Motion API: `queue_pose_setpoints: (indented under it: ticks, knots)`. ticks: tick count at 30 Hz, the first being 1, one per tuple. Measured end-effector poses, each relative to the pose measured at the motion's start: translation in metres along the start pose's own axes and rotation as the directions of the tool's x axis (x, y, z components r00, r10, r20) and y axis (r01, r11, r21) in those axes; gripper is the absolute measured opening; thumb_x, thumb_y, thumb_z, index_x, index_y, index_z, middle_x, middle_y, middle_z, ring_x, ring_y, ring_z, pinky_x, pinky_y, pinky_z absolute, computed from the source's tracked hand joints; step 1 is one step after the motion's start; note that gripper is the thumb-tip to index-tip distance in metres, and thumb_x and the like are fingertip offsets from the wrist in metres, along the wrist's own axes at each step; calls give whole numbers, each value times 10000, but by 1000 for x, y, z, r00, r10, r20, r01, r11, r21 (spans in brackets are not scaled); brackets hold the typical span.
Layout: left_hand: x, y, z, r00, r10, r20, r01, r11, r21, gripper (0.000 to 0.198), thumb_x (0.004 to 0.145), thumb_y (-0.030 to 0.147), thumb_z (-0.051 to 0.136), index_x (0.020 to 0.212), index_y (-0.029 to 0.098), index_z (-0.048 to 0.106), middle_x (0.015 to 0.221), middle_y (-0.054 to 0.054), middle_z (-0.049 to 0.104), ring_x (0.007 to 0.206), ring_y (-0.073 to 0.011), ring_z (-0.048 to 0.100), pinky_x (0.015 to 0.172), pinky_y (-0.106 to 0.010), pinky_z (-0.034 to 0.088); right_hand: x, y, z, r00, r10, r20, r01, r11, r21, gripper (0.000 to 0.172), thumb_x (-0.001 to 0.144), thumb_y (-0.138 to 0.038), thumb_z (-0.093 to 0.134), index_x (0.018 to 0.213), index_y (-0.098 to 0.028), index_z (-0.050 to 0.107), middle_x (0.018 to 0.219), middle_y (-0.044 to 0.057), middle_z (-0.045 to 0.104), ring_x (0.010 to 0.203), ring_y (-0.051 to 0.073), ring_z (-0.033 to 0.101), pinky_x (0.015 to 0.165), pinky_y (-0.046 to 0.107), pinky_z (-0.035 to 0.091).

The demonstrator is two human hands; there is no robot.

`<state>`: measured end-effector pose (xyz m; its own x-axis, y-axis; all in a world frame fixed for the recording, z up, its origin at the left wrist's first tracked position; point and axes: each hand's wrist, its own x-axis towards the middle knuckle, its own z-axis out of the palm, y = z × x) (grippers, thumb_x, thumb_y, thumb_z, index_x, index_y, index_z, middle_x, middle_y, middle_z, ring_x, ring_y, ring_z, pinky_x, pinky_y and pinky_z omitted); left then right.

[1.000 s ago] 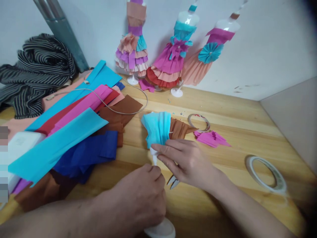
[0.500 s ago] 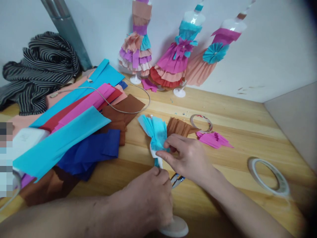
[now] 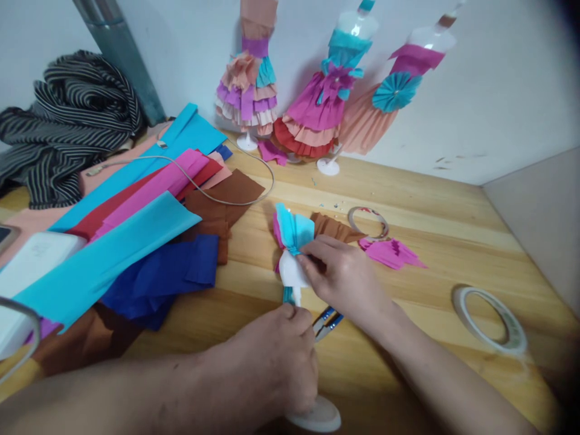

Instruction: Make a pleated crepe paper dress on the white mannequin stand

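My left hand (image 3: pixel 276 362) is closed round the thin white stem of a small plastic dress stand (image 3: pixel 292 275), whose round base (image 3: pixel 317 418) shows under the hand. My right hand (image 3: pixel 344 278) pinches turquoise crepe paper (image 3: pixel 292 229) against the stand's white body. The paper fans out above the fingers, with a bit of pink behind it. Blue-handled scissors (image 3: pixel 327 320) lie on the wooden table (image 3: pixel 408 193) just under my right wrist.
Sheets of crepe paper (image 3: pixel 136 235) in several colours cover the left side, with a white cable (image 3: pixel 217 193) over them and a striped cloth (image 3: pixel 67 121) behind. Three dressed stands (image 3: pixel 317 103) line the wall. Tape rolls (image 3: pixel 492 320), brown paper (image 3: pixel 333 225) and pink scraps (image 3: pixel 392 251) lie right.
The turquoise paper has been gathered from a wide fan into a tight bunch. My right hand moved up to pinch it on the stand's body, and the stand tilted a little.
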<state>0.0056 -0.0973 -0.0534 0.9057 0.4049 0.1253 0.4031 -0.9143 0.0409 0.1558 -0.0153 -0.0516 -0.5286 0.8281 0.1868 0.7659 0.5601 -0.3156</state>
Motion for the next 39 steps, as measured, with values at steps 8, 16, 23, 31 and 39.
queue_pose_setpoints:
  ticks: [8,16,23,31,39]
  knots:
    - [0,-1,0,998,19,51,-19,1000,6,162,763,273,681,742,113,698,780,-136,698,704,-226,574,560,-327,416,6,8,-6,986,146,80,-164,944,287,213,799,-193,518,606,-164,605,540,-1,576,477,105,482,480,220,338]
    - [2,-1,1,998,18,53,-18,1000,-4,148,747,268,699,710,125,690,738,-114,689,667,-206,555,528,-311,379,8,16,-12,974,203,101,-225,923,314,205,779,-226,508,639,-154,640,527,-2,569,457,102,456,450,220,340]
    - [1,0,3,1000,0,22,0,1000,8,192,760,310,691,712,125,679,728,-118,685,641,-181,528,540,-310,365,7,7,-9,999,-6,-48,11,993,117,326,794,-395,605,940,-108,657,858,116,626,763,236,600,637,336,470]
    - [-2,1,9,1000,-1,-16,2,1000,29,191,744,308,699,707,122,672,742,-121,683,655,-191,528,544,-315,352,9,5,7,997,5,-78,-3,1000,24,170,841,-207,530,743,-148,656,702,61,636,634,182,587,554,279,422]
    - [1,0,7,999,26,33,-27,999,32,204,756,322,693,692,130,668,745,-122,701,612,-169,518,549,-325,350,7,15,1,999,27,-37,-19,977,214,165,838,-148,543,720,-153,659,714,50,673,599,147,594,542,250,431]
